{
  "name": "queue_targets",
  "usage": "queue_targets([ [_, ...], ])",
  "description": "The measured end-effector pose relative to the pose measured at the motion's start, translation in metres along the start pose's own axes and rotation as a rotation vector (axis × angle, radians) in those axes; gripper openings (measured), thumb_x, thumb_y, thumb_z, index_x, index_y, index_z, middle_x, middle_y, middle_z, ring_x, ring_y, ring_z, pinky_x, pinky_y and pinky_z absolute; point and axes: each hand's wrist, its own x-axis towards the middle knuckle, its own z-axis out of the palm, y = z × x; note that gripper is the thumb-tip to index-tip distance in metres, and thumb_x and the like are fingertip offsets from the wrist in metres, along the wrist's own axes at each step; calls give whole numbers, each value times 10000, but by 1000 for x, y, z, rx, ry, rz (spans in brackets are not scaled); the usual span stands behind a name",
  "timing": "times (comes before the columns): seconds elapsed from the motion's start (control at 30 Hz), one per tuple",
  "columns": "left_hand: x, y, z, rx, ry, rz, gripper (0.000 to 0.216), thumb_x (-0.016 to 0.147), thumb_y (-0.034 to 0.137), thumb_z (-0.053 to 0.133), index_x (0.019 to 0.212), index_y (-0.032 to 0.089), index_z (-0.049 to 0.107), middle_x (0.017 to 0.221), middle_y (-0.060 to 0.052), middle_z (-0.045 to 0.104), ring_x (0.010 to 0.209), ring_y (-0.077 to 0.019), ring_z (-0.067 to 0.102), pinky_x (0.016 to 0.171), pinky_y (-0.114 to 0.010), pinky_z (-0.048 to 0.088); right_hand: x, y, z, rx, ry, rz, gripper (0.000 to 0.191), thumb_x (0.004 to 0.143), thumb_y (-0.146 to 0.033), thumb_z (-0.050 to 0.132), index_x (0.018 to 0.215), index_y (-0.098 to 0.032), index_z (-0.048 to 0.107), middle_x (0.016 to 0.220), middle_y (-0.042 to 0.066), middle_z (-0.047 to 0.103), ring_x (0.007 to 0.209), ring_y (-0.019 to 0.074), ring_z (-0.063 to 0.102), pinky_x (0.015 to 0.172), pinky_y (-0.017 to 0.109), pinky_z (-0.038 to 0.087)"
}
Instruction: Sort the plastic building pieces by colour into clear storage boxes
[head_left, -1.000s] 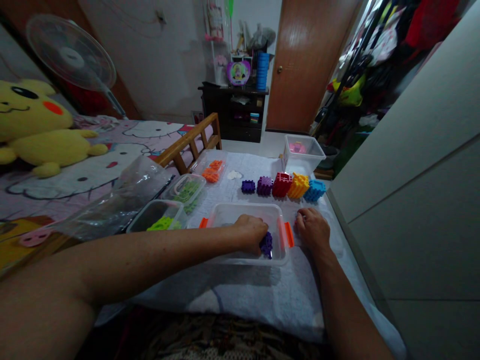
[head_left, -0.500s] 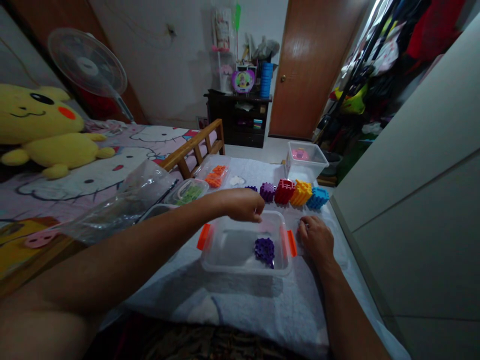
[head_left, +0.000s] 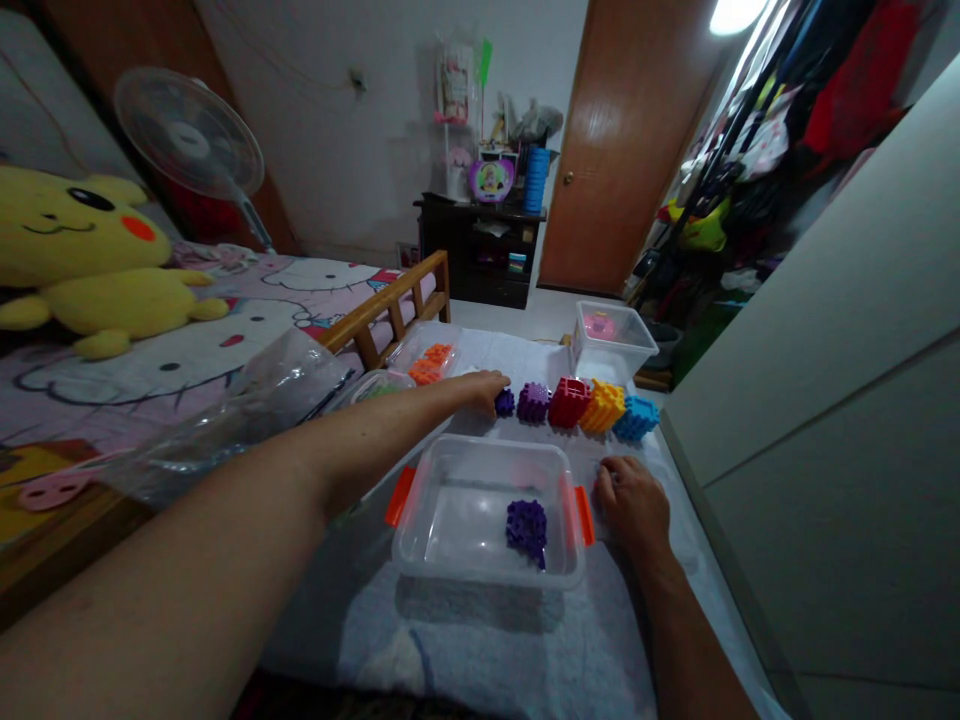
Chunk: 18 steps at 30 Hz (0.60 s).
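Observation:
My left hand reaches over the far left corner of the clear plastic box. Its fingers are closed at the dark purple interlocking block stack, at the left end of a row. Further right in that row stand a lighter purple stack, a red stack, a yellow stack and a blue stack. My right hand rests beside the box's orange clip with fingers curled; what they hold, if anything, is hidden. Dark purple pieces lie inside the box.
Orange pieces lie in a clear container at the back left, beside a partly hidden tub. A tall clear bin stands at the back right. A wooden rail borders the left, a pale cabinet the right.
My left hand has moved from above the box, away from me and slightly left, to the dark purple stack. My right hand keeps its place. The view has tilted up slightly.

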Motion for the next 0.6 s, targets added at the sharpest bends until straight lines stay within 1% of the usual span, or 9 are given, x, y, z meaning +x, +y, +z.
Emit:
queue_targets([
  [0.1, -2, 3, 2, -10, 33, 10, 389, 717, 260, 738, 1076, 164, 621, 1078, -24, 706, 908, -157, 622, 821, -204, 454, 0, 0, 0, -7, -5, 3, 234, 937, -238, 469, 945, -183, 697, 969, 70, 696, 867, 191, 624, 749, 296, 386],
  [0.17, -1, 6, 2, -8, 47, 3, 322, 725, 244, 722, 1024, 164, 635, 995, -7, 720, 843, -143, 614, 773, -191, 449, 0, 0, 0, -12, -2, 1, 234, 934, -238, 467, 941, -186, 695, 965, 70, 696, 861, 192, 622, 744, 297, 385],
  [0.27, 5, 7, 3, 13, 19, -14, 361, 688, 282, 745, 1020, 172, 655, 995, -25, 730, 842, -167, 633, 740, -205, 460, 0, 0, 0, -5, 10, -7, 240, 936, -244, 461, 940, -184, 693, 961, 71, 697, 850, 190, 619, 744, 297, 386],
  [0.4, 13, 3, 6, 29, -43, -32, 461, 578, 309, 802, 1008, 198, 679, 1006, -54, 740, 880, -216, 670, 733, -237, 486, 0, 0, -1, 4, 6, -3, 240, 934, -248, 465, 944, -180, 695, 974, 72, 699, 861, 194, 624, 751, 298, 392],
  [0.5, 14, -1, 7, 21, -19, -32, 476, 594, 326, 773, 1044, 200, 679, 1040, -71, 738, 920, -232, 678, 751, -248, 495, 0, 0, -1, -1, -7, 4, 239, 933, -245, 469, 951, -179, 699, 975, 73, 699, 863, 193, 625, 751, 298, 390],
  [0.6, 9, -6, 2, 6, 20, -37, 501, 629, 347, 734, 1097, 180, 670, 1078, -91, 731, 946, -241, 678, 761, -258, 499, 0, 1, 0, -8, -5, -3, 236, 924, -230, 474, 966, -179, 701, 979, 74, 697, 865, 190, 621, 743, 297, 385],
])
